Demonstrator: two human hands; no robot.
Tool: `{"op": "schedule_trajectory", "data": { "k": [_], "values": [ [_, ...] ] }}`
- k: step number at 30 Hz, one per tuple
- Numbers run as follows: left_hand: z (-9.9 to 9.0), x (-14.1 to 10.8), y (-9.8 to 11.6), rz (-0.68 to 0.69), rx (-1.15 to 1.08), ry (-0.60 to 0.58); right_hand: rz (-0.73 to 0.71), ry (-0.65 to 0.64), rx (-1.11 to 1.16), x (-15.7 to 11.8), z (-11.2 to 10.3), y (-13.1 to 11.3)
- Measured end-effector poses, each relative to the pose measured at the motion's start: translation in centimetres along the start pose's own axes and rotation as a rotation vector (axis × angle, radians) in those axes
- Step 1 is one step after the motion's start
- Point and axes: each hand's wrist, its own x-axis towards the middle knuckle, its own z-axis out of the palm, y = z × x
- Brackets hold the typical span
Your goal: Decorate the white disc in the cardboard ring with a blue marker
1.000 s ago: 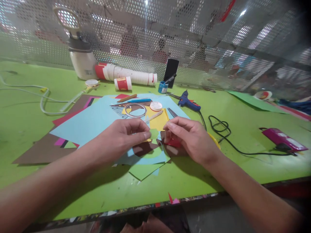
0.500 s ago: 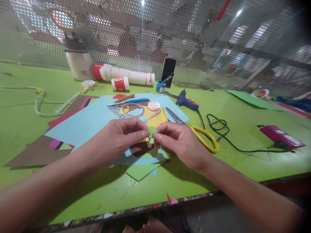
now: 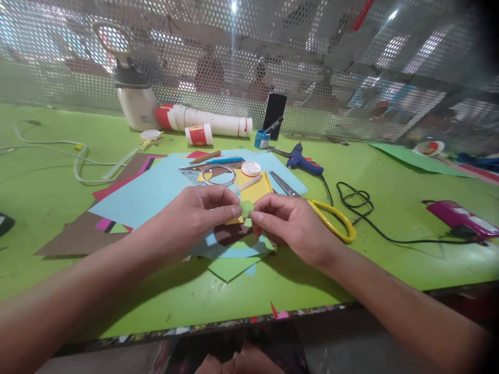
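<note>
1. The left hand (image 3: 206,212), at the centre of the frame, has its thumb and forefinger closed on the small green paper piece (image 3: 247,209), at its left edge.
2. The right hand (image 3: 296,224), right of centre, meets the other edge of this piece; its thumb and forefinger also seem to pinch it. So the piece is between the two hands, in the middle of the frame.
3. Below it lie a dark brown paper shape (image 3: 227,235) and, in the lower centre, a larger green paper (image 3: 228,268).
4. As I judge, some cutting is done: the small piece is separate, and other scraps lie around. It is not visibly fastened to anything. How much work is left, I cannot tell.
5. The scissors (image 3: 285,184) lie right of centre, out of the hands. The glue gun (image 3: 303,160) lies farther up and right, also not held.
6. Above the hands are a yellow paper (image 3: 257,194), a white round lid (image 3: 250,168) and a blue pen (image 3: 225,161). The light blue sheet (image 3: 136,197) spreads to the left and looks mostly whole.
7. In the upper left to upper centre, a stack of paper cups (image 3: 212,122) lies on its side.
</note>
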Motion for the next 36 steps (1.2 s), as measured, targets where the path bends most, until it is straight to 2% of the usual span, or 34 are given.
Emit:
{"op": "schedule_trajectory", "data": {
  "k": [6, 9, 20, 22, 24, 27, 29, 32, 36],
  "values": [
    [0.4, -0.1, 0.2, -0.029, -0.112, 0.045, 0.029, 0.041, 0.058, -0.2, -0.5, 0.5],
    [0.4, -0.1, 0.3, 0.001, -0.121, 0.012, 0.01, 0.021, 0.058, -0.2, -0.4, 0.6],
    [0.3, 0.0, 0.4, 0.011, 0.094, -0.006, -0.014, 0.007, 0.019, 0.0, 0.3, 0.0],
    [0.1, 0.0, 0.5, 0.057, 0.208, 0.025, 0.001, 0.04, 0.052, 0.0, -0.2, 0.0],
    [-0.4, 0.0, 0.8, 0.154, 0.457, 0.052, -0.022, 0.115, 0.093, 0.0, -0.9, 0.0],
    [-1.4, 0.2, 1.2, 0.261, 0.919, 0.002, -0.096, 0.214, 0.119, 0.3, -2.1, 0.1],
    [-1.9, 0.3, 1.4, 0.269, 1.06, -0.042, -0.098, 0.22, 0.112, 0.5, -2.5, 0.3],
    [-2.3, 0.4, 1.5, 0.255, 1.115, -0.028, -0.047, 0.18, 0.073, 0.6, -2.3, 0.5],
    [-2.7, 0.6, 1.6, 0.204, 1.004, 0.096, 0.013, 0.142, -0.018, 0.5, -1.6, 0.8]
  ]
}}
